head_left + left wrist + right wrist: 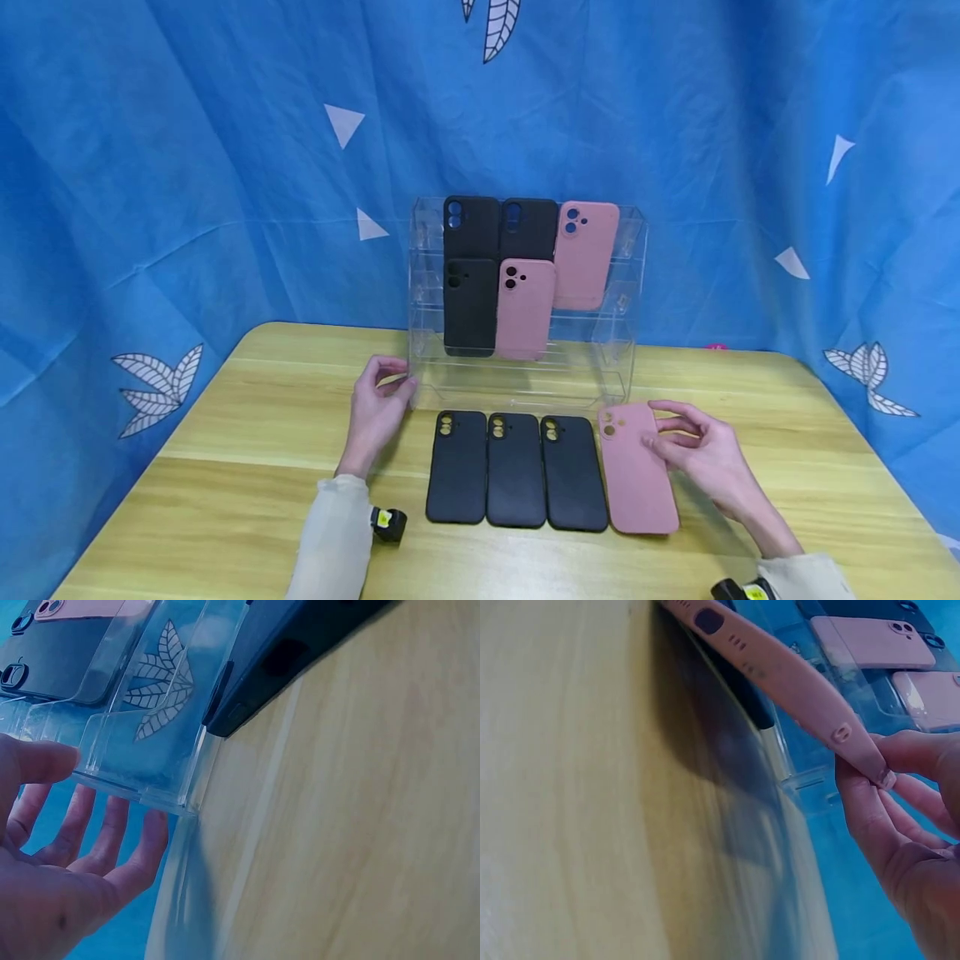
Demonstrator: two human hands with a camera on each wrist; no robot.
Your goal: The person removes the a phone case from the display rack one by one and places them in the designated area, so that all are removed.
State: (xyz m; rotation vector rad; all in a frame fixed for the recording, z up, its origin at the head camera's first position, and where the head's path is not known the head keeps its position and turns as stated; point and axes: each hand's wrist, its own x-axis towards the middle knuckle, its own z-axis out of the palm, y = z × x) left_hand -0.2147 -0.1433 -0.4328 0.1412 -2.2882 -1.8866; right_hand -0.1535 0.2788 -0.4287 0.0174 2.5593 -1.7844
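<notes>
My right hand (705, 454) pinches a pink phone case (641, 487) by its upper right edge, thumb on its face. In the right wrist view the pink case (795, 686) is tilted up edge-on, its far end near the table. My left hand (378, 408) is at the lower left side of a clear acrylic display rack (525, 387), fingers relaxed against its edge. On the table's front part lie three black phone cases, the left one (457, 471), the middle one (516, 475) and the right one (573, 475), the last beside the held case.
Black cases (470, 308) and pink cases (527, 308) stand on the rack's upper tiers; one pink case (587, 254) is at its upper right. A blue patterned cloth (225, 167) hangs behind the wooden table (225, 500).
</notes>
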